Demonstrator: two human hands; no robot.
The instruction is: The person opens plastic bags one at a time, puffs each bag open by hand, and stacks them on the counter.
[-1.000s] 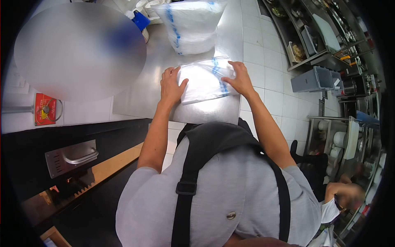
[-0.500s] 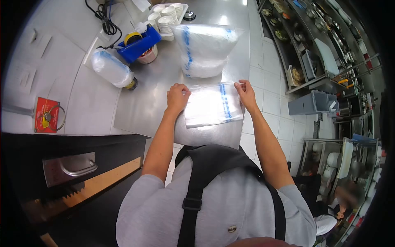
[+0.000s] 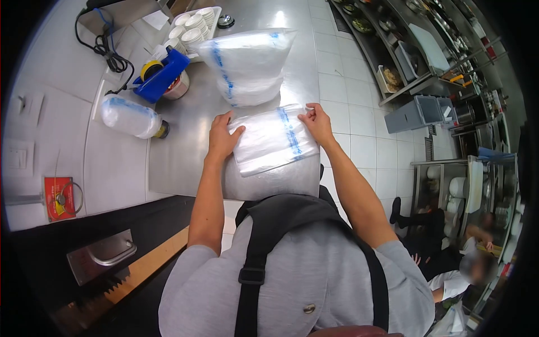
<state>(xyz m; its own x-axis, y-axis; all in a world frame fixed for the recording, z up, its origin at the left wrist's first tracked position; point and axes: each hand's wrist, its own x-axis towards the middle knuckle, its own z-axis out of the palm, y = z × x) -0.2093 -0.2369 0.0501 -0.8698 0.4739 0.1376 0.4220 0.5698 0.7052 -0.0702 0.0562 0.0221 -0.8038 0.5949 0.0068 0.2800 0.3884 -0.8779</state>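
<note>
A flat stack of clear plastic bags (image 3: 259,140) with a blue printed strip lies in front of me, slightly tilted. At its left edge is my left hand (image 3: 223,137), thumb spread away from the fingers and touching the plastic. My right hand (image 3: 318,124) has its thumb and forefinger closed at the upper right corner of the bags. Just beyond stands a bulky clear plastic pack (image 3: 250,67) with blue print. Beneath the bags, a shiny rounded surface (image 3: 275,184) shows near my apron; its kind is unclear.
The steel counter (image 3: 179,140) carries a blue tape dispenser (image 3: 163,77), a plastic-wrapped bottle (image 3: 132,117) lying on its side and a tray of white cups (image 3: 193,31). Shelving (image 3: 387,50) and a grey bin (image 3: 412,114) stand right. Another person (image 3: 443,269) is lower right.
The view has shifted, so the counter items appear further left. My left thumb has spread away from its fingers. The bags are turned slightly, their right side higher.
</note>
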